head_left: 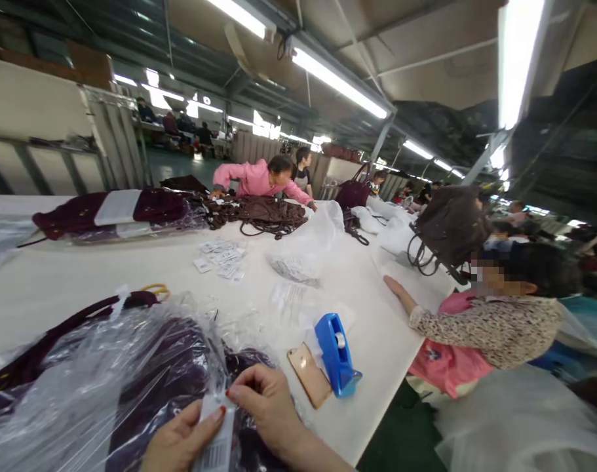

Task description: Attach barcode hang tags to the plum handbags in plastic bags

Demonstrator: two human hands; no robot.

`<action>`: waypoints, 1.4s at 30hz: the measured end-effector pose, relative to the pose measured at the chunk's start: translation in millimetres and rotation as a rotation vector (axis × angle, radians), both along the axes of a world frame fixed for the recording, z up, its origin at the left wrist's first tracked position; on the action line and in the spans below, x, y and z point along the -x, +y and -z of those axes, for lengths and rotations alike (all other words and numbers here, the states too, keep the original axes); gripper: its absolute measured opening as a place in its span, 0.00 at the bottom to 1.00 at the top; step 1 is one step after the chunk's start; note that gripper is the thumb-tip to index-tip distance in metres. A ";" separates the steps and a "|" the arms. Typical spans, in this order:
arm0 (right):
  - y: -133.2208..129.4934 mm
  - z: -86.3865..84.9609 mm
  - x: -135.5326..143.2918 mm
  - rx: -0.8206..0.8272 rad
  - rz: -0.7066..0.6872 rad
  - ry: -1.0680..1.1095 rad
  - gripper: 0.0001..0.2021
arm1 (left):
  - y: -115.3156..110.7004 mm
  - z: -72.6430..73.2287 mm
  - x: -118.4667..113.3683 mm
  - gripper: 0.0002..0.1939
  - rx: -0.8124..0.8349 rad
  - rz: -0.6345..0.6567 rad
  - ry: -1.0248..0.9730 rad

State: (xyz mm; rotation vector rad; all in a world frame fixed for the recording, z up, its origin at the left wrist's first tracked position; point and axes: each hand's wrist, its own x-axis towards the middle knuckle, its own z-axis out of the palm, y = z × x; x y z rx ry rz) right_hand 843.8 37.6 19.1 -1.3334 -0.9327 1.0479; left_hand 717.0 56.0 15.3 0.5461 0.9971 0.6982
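Observation:
My left hand (187, 436) pinches a white barcode tag (218, 438) between thumb and fingers at the bottom of the view. At the tag's upper end, my right hand (271, 403) has thumb and forefinger closed together; what lies between them is too small to make out. Both hands rest over a dark purple bag (170, 354) wrapped in clear plastic (72, 387), at the lower left. A strap of the bag (96, 313) sticks out at its upper side.
Right of my hands lie a gold phone (308, 375) and a blue tape dispenser (337, 357) on the white table (377, 387). Loose tags (224, 257) and wrapped maroon bags (165, 206) lie farther back. One co-worker (495, 321) stands at right; another (259, 180) leans over brown bags (273, 213).

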 end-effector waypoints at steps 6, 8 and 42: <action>-8.2 -6.7 -33.2 -0.002 -0.043 -0.046 0.07 | -8.4 -12.2 -24.7 0.16 -0.132 0.001 -0.062; -7.9 -3.5 -41.7 0.019 -0.066 -0.041 0.08 | -8.7 -9.7 -30.5 0.14 -0.138 -0.031 -0.075; -26.8 23.8 -2.6 0.120 0.252 0.258 0.12 | -3.9 16.4 -14.4 0.14 -0.017 0.000 -0.189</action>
